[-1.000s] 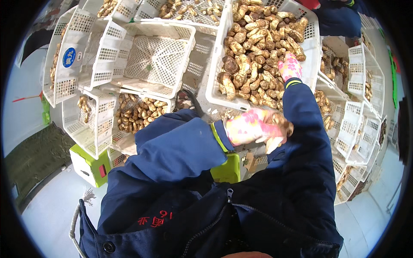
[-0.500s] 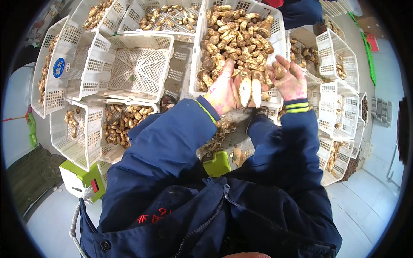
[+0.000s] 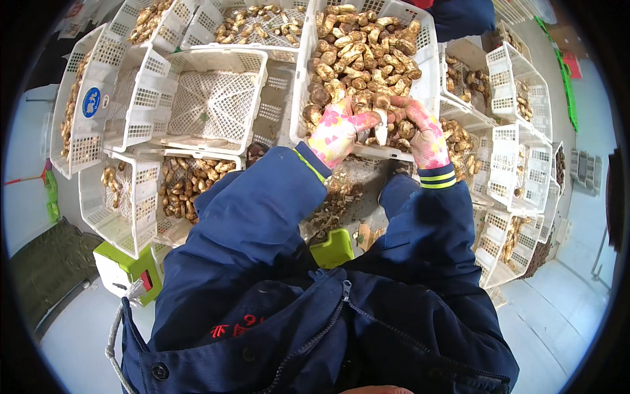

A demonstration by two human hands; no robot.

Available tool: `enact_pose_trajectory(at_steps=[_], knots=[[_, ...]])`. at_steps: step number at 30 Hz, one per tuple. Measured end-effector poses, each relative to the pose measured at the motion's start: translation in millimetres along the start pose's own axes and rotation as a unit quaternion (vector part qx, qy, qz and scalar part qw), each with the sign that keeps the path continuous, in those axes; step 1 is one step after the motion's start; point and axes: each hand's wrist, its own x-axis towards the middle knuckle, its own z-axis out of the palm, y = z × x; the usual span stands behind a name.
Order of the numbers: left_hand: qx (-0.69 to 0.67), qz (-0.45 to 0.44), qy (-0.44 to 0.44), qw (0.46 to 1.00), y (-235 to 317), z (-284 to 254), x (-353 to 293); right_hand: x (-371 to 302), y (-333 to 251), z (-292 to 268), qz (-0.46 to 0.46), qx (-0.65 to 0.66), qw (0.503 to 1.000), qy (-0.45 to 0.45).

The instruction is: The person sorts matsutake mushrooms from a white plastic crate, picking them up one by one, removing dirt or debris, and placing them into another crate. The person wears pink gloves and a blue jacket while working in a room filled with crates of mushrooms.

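My left hand [image 3: 338, 134], in a pink and yellow patterned glove, is closed on a mushroom [image 3: 381, 130] with a brown cap and a pale white stem pointing toward me. From the other side my right hand [image 3: 426, 134], gloved alike, curls its fingers onto the same mushroom near its cap. Brown mushrooms lie right beside the right palm; whether it holds any of them is unclear. Both hands are over the near end of a white plastic crate [image 3: 432, 72], heaped with brown and tan mushrooms [image 3: 367, 56].
An almost bare white crate [image 3: 213, 98] stands at left, with a crate of mushrooms [image 3: 187, 184] nearer me. More slatted crates [image 3: 522, 164] are stacked at right. A yellow-green object [image 3: 331, 249] and scraps [image 3: 335, 203] lie on the floor between my legs.
My right hand has moved left and turned over from palm up, bringing its fingers to the left hand. Two pale-stemmed mushrooms showed side by side before; one shows plainly now.
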Motion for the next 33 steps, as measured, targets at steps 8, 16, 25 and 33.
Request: enact_pose_trajectory(at_steps=[8, 16, 25, 33], knots=[[0.081, 0.071, 0.012, 0.994, -12, -2, 8, -11, -10, -1, -0.056, -0.032, 0.997, -0.035], [0.266, 0.033, 0.019, 0.963, -7, 0, 5, -18, -18, 15, -0.203, -0.309, 0.929, -0.031], [0.431, 0.105, 0.036, 0.896, 0, 7, 1, -27, -34, 18, -0.256, -0.408, 0.876, -0.034], [0.363, 0.077, 0.032, 0.928, -13, -3, 4, -27, -28, 15, -0.260, -0.450, 0.854, -0.011]])
